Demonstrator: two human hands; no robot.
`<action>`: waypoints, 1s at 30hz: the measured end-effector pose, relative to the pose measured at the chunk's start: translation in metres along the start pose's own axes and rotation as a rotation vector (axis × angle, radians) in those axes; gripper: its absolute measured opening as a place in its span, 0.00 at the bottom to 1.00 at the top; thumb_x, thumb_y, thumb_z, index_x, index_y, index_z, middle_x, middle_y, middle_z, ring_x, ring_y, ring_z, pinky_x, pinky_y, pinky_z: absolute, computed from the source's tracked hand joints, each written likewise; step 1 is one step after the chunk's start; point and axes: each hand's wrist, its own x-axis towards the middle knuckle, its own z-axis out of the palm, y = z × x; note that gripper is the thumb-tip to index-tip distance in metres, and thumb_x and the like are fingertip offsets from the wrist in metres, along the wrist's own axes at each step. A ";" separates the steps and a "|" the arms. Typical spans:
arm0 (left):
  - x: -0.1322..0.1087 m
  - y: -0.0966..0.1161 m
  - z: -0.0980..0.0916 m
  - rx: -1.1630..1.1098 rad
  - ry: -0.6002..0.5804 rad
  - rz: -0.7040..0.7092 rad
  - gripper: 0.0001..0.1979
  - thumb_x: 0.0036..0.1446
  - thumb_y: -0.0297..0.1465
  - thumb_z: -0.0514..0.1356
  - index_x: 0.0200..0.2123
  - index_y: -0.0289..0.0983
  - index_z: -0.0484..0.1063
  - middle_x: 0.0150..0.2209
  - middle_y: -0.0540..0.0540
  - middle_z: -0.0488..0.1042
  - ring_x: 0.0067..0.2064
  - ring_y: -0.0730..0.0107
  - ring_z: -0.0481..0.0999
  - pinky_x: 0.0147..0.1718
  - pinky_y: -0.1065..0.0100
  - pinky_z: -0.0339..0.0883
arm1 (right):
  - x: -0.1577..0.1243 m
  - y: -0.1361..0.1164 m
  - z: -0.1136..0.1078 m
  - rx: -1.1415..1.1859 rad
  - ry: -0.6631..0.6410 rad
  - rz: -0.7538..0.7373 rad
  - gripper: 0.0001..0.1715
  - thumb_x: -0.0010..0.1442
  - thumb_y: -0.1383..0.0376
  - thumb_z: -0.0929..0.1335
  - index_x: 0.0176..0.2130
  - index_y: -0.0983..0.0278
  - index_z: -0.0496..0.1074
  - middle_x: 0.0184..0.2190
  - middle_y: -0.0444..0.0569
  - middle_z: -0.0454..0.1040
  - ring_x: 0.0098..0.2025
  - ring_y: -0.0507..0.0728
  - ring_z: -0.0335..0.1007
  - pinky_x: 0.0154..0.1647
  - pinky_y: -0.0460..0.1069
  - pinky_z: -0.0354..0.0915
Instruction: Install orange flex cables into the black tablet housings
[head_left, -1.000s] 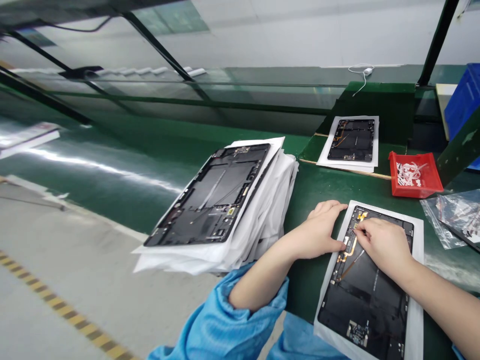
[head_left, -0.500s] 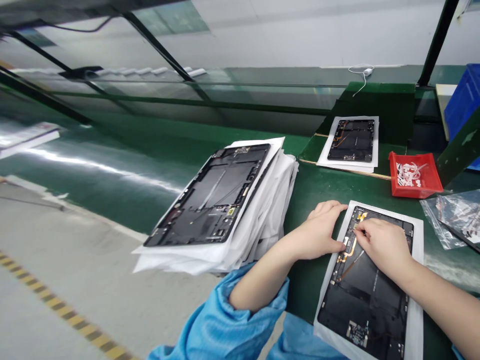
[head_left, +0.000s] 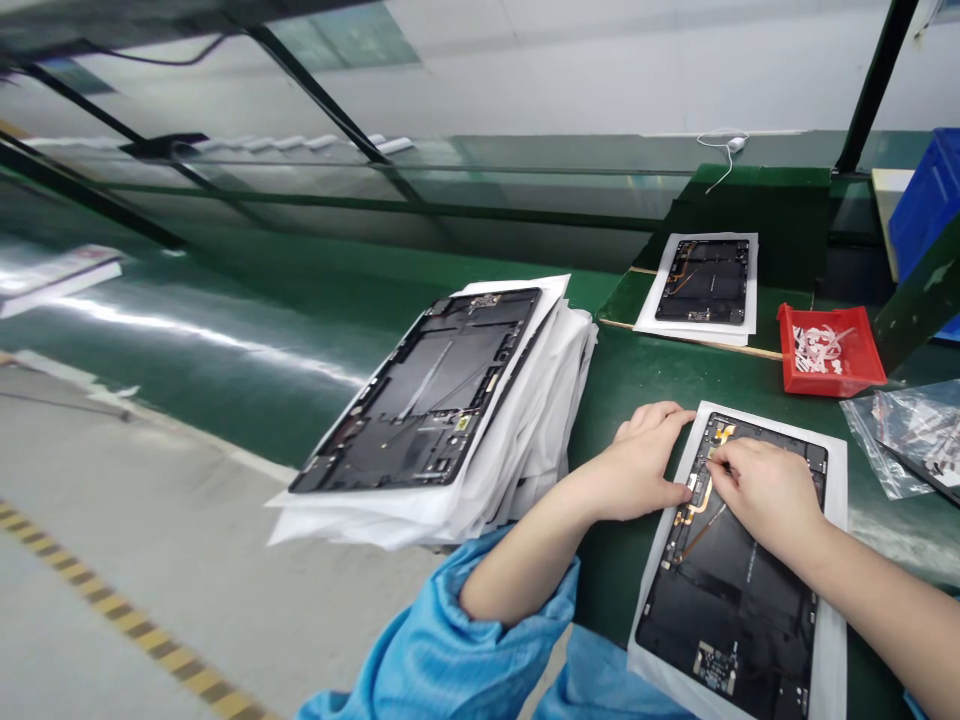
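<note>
A black tablet back housing lies on a white sheet in front of me. Copper-coloured flex cables run along its upper left side. My left hand rests at the housing's left edge, thumb and fingers apart, the thumb tip beside the flex cables. Over the upper part of the housing, my right hand has thumb and index finger pinched together close to the cables. Whatever those fingertips hold, if anything, is too small to make out.
To the left stands a tall stack of housings interleaved with white sheets. Another housing lies farther back. A red bin of small white pieces, a clear plastic bag and a blue crate are at the right.
</note>
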 end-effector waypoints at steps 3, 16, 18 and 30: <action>-0.002 0.001 0.002 0.028 -0.012 -0.006 0.44 0.49 0.35 0.67 0.67 0.40 0.55 0.68 0.37 0.55 0.71 0.46 0.50 0.68 0.45 0.50 | -0.001 -0.001 0.000 -0.009 -0.004 -0.008 0.08 0.65 0.64 0.68 0.35 0.59 0.78 0.34 0.43 0.82 0.36 0.55 0.78 0.33 0.48 0.59; -0.001 0.003 0.003 0.086 -0.072 -0.014 0.44 0.51 0.34 0.64 0.69 0.40 0.51 0.74 0.35 0.46 0.75 0.44 0.36 0.69 0.36 0.35 | -0.003 -0.003 -0.001 -0.034 -0.027 -0.029 0.08 0.66 0.63 0.68 0.37 0.59 0.78 0.36 0.46 0.82 0.38 0.56 0.78 0.34 0.48 0.60; -0.002 0.003 0.004 0.082 -0.083 -0.002 0.43 0.53 0.33 0.62 0.70 0.40 0.49 0.75 0.35 0.43 0.76 0.45 0.33 0.69 0.35 0.31 | -0.003 -0.004 -0.002 -0.037 -0.030 -0.028 0.08 0.66 0.63 0.68 0.38 0.60 0.78 0.36 0.46 0.82 0.38 0.56 0.78 0.35 0.48 0.60; -0.005 0.003 0.001 0.097 -0.162 -0.008 0.45 0.55 0.35 0.60 0.72 0.37 0.43 0.76 0.35 0.36 0.75 0.49 0.27 0.69 0.36 0.28 | -0.003 -0.005 -0.004 -0.049 -0.042 -0.022 0.10 0.67 0.63 0.67 0.36 0.60 0.78 0.35 0.46 0.82 0.38 0.56 0.78 0.34 0.48 0.60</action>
